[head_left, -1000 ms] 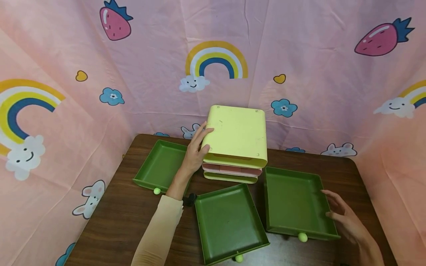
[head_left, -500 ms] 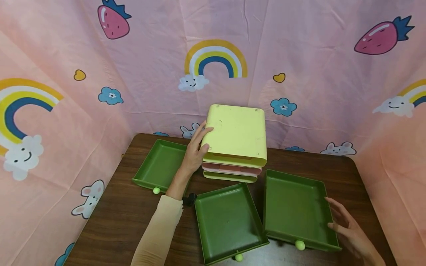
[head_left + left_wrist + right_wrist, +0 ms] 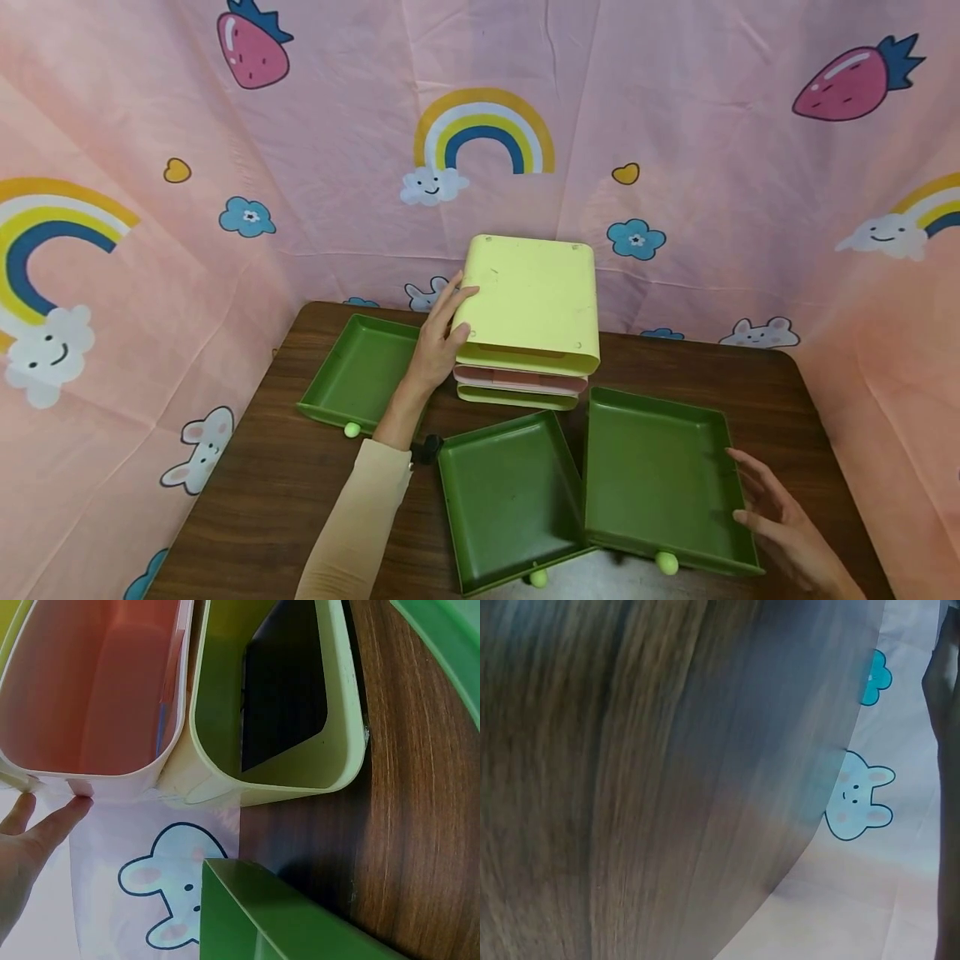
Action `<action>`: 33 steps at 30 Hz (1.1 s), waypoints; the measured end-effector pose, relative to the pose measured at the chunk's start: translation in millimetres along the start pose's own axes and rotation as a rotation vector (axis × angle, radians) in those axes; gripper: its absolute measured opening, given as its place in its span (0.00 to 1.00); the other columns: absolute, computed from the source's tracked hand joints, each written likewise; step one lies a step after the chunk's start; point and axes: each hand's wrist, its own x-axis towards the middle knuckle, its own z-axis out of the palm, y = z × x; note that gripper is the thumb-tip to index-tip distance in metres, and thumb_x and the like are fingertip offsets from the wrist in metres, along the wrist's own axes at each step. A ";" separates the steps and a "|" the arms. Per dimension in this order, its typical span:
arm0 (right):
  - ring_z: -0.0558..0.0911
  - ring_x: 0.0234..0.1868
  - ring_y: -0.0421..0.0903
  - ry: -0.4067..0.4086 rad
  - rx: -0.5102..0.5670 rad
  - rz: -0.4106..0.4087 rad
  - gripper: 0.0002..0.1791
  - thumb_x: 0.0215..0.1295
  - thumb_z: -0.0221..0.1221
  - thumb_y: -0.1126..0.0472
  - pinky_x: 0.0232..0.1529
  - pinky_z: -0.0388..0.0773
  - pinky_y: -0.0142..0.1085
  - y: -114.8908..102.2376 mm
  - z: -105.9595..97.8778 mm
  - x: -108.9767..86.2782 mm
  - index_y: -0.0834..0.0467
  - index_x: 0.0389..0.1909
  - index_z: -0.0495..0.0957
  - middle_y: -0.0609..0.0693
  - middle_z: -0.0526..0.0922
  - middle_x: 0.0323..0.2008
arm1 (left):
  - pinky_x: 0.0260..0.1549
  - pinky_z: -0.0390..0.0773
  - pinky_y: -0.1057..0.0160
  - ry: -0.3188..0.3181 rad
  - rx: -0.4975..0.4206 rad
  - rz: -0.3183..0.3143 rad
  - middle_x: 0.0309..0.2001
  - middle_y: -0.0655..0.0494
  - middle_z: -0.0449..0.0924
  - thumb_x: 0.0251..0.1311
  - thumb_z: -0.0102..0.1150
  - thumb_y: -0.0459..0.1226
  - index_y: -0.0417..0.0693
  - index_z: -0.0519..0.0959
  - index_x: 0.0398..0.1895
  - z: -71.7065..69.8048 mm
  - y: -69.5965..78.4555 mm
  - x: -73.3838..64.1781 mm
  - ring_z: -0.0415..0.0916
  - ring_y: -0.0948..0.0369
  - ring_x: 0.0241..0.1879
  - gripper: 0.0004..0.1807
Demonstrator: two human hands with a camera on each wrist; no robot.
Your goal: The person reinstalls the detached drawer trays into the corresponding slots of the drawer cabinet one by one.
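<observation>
A stack of open-fronted drawer housings stands at the back of the table, yellow [image 3: 528, 296] on top, pink [image 3: 517, 379] in the middle and pale green [image 3: 341, 761] lowest. My left hand [image 3: 435, 346] rests against the stack's left side, with fingers and thumb extended along the yellow housing. In the left wrist view, its fingertips [image 3: 79, 806] lie at the pink housing's wall. At the right, my right hand [image 3: 787, 525] grips the side wall of a green drawer [image 3: 660, 475] with a round light-green knob; its lower fingers are hidden. That drawer's left side overlaps the middle green drawer [image 3: 510, 500].
Another green drawer [image 3: 367, 367] lies left of the stack, behind my left forearm. All of this is on a dark wooden table [image 3: 247, 500] with rounded back corners. A pink patterned cloth [image 3: 337, 125] hangs around its back and sides.
The right-hand drawer has shifted toward me and slightly left with my right hand, and now overlaps the middle drawer. My left hand stays in place on the stack.
</observation>
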 end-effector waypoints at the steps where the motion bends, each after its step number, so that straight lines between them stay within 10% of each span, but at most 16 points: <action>1: 0.56 0.63 0.14 0.007 -0.017 0.000 0.42 0.75 0.42 0.77 0.58 0.65 0.20 -1.2 2.1 0.2 0.53 0.80 0.33 0.26 0.48 0.70 | 0.66 0.53 0.33 0.001 -0.001 -0.003 0.77 0.39 0.46 0.67 0.43 0.67 0.35 0.67 0.70 0.1 0.0 -0.1 0.43 0.39 0.76 0.47; 33: 0.58 0.67 0.20 0.011 -0.158 -0.045 0.40 0.72 0.49 0.75 0.57 0.69 0.26 -12.2 64.8 27.7 0.58 0.79 0.42 0.33 0.52 0.72 | 0.66 0.48 0.31 -0.033 -0.044 -0.025 0.78 0.36 0.42 0.69 0.44 0.64 0.36 0.65 0.71 -3.7 0.5 -0.5 0.38 0.40 0.77 0.44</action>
